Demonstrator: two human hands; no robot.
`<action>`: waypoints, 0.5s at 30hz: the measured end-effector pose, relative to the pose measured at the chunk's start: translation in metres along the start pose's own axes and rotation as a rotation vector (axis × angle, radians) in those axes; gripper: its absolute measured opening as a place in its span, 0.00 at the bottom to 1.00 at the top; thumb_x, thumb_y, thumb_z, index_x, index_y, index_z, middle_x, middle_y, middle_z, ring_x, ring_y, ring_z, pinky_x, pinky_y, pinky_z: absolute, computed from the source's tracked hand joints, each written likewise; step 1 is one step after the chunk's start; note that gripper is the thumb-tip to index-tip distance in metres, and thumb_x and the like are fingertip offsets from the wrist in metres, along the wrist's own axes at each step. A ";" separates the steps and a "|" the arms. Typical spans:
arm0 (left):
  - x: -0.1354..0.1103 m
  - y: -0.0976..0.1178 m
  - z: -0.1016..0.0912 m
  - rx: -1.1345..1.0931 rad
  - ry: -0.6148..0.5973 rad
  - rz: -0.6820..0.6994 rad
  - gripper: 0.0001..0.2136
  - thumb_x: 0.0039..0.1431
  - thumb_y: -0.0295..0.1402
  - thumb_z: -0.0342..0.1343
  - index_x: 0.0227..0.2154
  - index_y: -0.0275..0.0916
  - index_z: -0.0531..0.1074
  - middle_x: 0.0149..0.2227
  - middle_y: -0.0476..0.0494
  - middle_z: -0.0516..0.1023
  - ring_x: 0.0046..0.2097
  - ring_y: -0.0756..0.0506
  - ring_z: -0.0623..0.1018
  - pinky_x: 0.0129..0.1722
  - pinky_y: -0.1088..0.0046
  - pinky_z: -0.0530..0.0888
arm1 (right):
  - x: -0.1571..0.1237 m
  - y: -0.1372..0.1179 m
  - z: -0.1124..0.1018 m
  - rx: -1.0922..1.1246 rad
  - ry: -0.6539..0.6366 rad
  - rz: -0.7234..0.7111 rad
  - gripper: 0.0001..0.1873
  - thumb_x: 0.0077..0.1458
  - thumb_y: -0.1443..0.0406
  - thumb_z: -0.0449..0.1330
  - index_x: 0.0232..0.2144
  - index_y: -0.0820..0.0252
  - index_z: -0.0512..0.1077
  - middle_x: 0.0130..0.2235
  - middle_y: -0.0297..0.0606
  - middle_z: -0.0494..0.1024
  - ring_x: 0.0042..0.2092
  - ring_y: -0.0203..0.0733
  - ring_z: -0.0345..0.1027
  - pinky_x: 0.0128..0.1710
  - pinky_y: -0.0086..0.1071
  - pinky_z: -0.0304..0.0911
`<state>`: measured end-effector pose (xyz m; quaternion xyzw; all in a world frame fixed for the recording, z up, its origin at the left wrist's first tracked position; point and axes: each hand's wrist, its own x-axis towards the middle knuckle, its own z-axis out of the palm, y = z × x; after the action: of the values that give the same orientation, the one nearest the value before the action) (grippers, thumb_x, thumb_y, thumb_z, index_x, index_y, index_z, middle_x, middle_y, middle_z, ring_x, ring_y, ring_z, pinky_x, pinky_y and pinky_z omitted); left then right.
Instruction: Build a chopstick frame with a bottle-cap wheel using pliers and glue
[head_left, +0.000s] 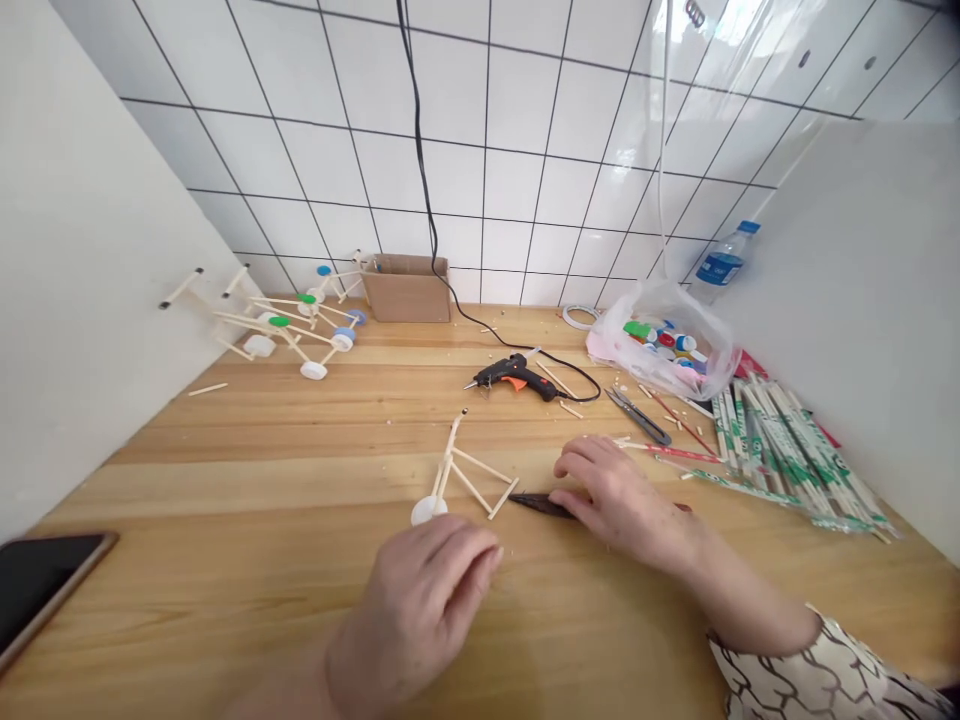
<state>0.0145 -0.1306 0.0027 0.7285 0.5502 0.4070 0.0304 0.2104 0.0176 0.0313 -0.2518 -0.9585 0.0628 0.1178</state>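
Note:
My left hand [420, 600] rests on the wooden table [225, 560] with its fingers curled loosely and nothing in it. Just beyond its fingertips lies a small frame of wooden sticks [469, 470] with a white bottle cap [428, 510] at its near end. My right hand [619, 495] lies to the right of the frame. Its fingers are closed over a dark pointed tool [540, 504] that lies flat on the table, tip toward the stick frame.
A black glue gun [517, 376] with its cord lies mid-table. Behind it stands a cardboard box [407, 288]. Finished stick-and-cap models [289, 330] sit back left. A bag of bottle caps [664, 345], small snips [637, 415], wrapped chopsticks [787, 445], a water bottle [721, 262] are right; a phone [41, 585] left.

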 end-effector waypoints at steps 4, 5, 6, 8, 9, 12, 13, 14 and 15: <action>0.013 -0.005 -0.026 -0.024 0.118 -0.194 0.03 0.58 0.30 0.54 0.35 0.39 0.70 0.29 0.49 0.77 0.29 0.51 0.76 0.32 0.77 0.73 | -0.010 -0.019 -0.013 -0.019 0.001 0.002 0.04 0.52 0.70 0.60 0.32 0.60 0.67 0.36 0.42 0.73 0.39 0.45 0.67 0.38 0.39 0.65; 0.018 -0.005 -0.033 -0.013 0.125 -0.260 0.04 0.58 0.32 0.54 0.35 0.40 0.70 0.29 0.49 0.77 0.29 0.51 0.76 0.32 0.76 0.73 | -0.014 -0.019 -0.015 -0.031 0.013 0.001 0.05 0.51 0.71 0.59 0.33 0.60 0.67 0.37 0.43 0.73 0.39 0.46 0.67 0.38 0.39 0.66; 0.023 -0.005 -0.039 -0.017 0.122 -0.312 0.05 0.58 0.33 0.53 0.35 0.40 0.70 0.29 0.50 0.77 0.29 0.50 0.76 0.32 0.75 0.74 | -0.018 -0.018 -0.016 -0.041 0.020 0.006 0.06 0.51 0.70 0.59 0.34 0.60 0.67 0.38 0.44 0.73 0.39 0.47 0.67 0.37 0.40 0.66; 0.034 -0.006 -0.048 -0.036 0.084 -0.368 0.06 0.59 0.35 0.52 0.33 0.40 0.71 0.29 0.50 0.78 0.29 0.51 0.75 0.31 0.75 0.73 | -0.027 -0.013 -0.016 -0.052 0.014 0.032 0.08 0.50 0.70 0.60 0.35 0.61 0.68 0.38 0.45 0.73 0.40 0.48 0.67 0.36 0.41 0.66; 0.039 -0.007 -0.051 -0.040 0.071 -0.388 0.06 0.59 0.35 0.51 0.33 0.40 0.71 0.28 0.50 0.77 0.28 0.51 0.75 0.30 0.76 0.73 | -0.030 -0.011 -0.014 -0.055 0.002 0.047 0.08 0.50 0.70 0.60 0.36 0.61 0.68 0.39 0.45 0.73 0.40 0.49 0.67 0.36 0.41 0.66; 0.048 -0.018 -0.051 -0.025 0.058 -0.408 0.07 0.59 0.35 0.51 0.33 0.39 0.72 0.29 0.50 0.77 0.30 0.50 0.75 0.32 0.75 0.73 | -0.037 -0.007 -0.008 -0.045 -0.039 0.103 0.09 0.50 0.69 0.60 0.37 0.62 0.68 0.39 0.46 0.72 0.40 0.49 0.66 0.37 0.43 0.66; 0.050 -0.023 -0.049 -0.021 0.063 -0.407 0.07 0.59 0.35 0.51 0.33 0.39 0.72 0.30 0.49 0.77 0.31 0.50 0.75 0.33 0.75 0.73 | -0.038 -0.007 -0.006 -0.038 -0.050 0.120 0.10 0.50 0.68 0.60 0.37 0.62 0.68 0.39 0.46 0.72 0.41 0.49 0.66 0.38 0.43 0.66; 0.050 -0.029 -0.046 -0.021 0.063 -0.410 0.08 0.59 0.35 0.51 0.33 0.38 0.72 0.30 0.49 0.77 0.32 0.50 0.75 0.34 0.75 0.74 | -0.039 -0.007 -0.004 -0.032 -0.058 0.133 0.10 0.50 0.68 0.60 0.38 0.62 0.68 0.39 0.45 0.72 0.41 0.49 0.65 0.38 0.44 0.66; 0.050 -0.035 -0.043 -0.023 0.069 -0.410 0.08 0.59 0.36 0.51 0.33 0.38 0.72 0.31 0.48 0.77 0.32 0.50 0.76 0.34 0.74 0.74 | -0.040 -0.008 -0.003 -0.028 -0.059 0.141 0.11 0.50 0.68 0.60 0.38 0.61 0.68 0.39 0.45 0.72 0.41 0.49 0.65 0.39 0.44 0.66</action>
<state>-0.0361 -0.0930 0.0423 0.5866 0.6829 0.4232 0.1022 0.2410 -0.0084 0.0278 -0.3184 -0.9422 0.0650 0.0815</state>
